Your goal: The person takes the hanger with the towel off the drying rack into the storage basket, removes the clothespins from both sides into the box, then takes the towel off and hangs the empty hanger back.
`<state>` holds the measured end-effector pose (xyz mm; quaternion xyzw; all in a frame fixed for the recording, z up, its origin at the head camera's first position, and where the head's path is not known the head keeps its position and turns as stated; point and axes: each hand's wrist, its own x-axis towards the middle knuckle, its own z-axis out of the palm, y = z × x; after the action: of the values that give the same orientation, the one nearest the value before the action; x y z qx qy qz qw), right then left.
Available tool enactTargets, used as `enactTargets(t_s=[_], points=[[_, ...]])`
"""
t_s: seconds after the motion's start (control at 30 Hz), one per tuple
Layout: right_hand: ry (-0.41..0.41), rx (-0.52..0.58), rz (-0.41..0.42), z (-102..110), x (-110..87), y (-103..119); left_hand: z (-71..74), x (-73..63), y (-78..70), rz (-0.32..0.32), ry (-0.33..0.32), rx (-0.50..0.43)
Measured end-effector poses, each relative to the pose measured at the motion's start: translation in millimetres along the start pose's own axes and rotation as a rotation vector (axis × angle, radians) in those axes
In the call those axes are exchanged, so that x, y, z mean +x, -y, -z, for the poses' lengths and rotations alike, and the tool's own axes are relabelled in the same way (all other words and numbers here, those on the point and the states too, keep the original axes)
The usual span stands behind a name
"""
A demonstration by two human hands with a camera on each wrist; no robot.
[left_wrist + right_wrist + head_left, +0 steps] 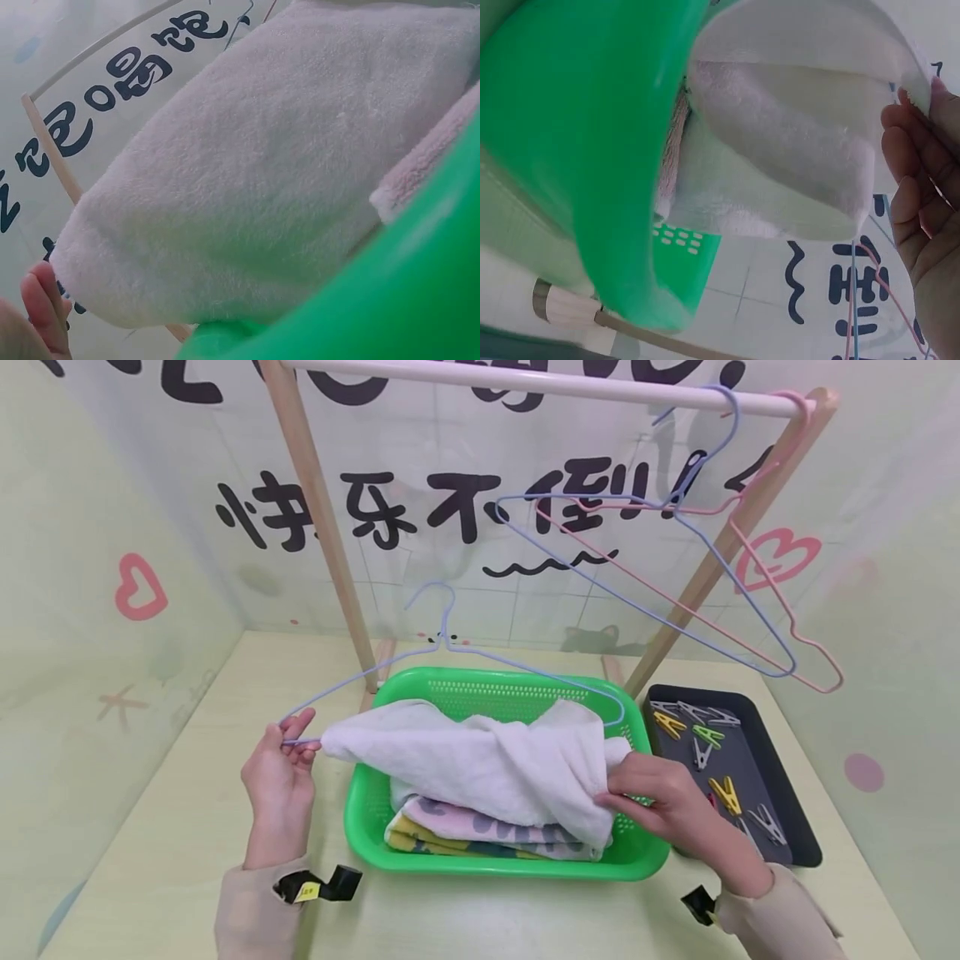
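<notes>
A white towel (480, 760) hangs over the lower bar of a blue hanger (517, 658), above a green basket (510, 865). My left hand (281, 768) grips the hanger's left corner, just beside the towel's left end. With thumb and fingers, my right hand (667, 797) pinches the towel's right edge. In the right wrist view the towel's edge (919, 94) sits between thumb and fingertips. The left wrist view shows the towel (247, 165) spread next to the left fingertips. Folded pink and yellow cloths (487, 831) lie in the basket beneath. The towel hides most of the hanger's lower bar.
A wooden rack with a white rail (555, 385) stands behind. One blue hanger (585, 578) and one pink hanger (795, 627) hang from its right end. Right of the basket, a dark tray (780, 777) holds several clothespins (723, 793). Printed walls enclose the table (172, 827).
</notes>
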<state>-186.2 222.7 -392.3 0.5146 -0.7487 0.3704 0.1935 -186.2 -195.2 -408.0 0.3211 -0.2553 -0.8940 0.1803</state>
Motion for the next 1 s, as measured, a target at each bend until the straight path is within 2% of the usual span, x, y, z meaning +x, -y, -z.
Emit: enactTargets(t_s=[0.17, 0.4, 0.53, 0.73, 0.87, 1.0], points=[[-0.022, 0.005, 0.009, 3.2, -2.8, 2.5, -0.8, 0.7, -0.2, 0.021, -0.002, -0.006], [0.003, -0.018, 0.114, 3.6, -3.1, 9.0, 0.3, 4.1, -3.0, 0.071, -0.007, -0.046], [-0.005, 0.002, 0.111, 8.2, -5.7, 13.2, 4.2, 7.9, -6.0, 0.065, -0.037, -0.078], [-0.008, 0.028, 0.108, 9.6, -9.9, 15.1, 7.8, 10.9, -8.7, 0.084, -0.045, -0.109], [0.018, 0.008, 0.036, 8.0, -11.4, 12.9, 7.7, 8.9, -10.2, 0.081, -0.030, -0.115], [0.077, 0.050, -0.120, 9.7, -11.0, 8.8, 6.6, 3.6, -11.5, 0.009, 0.021, -0.073]])
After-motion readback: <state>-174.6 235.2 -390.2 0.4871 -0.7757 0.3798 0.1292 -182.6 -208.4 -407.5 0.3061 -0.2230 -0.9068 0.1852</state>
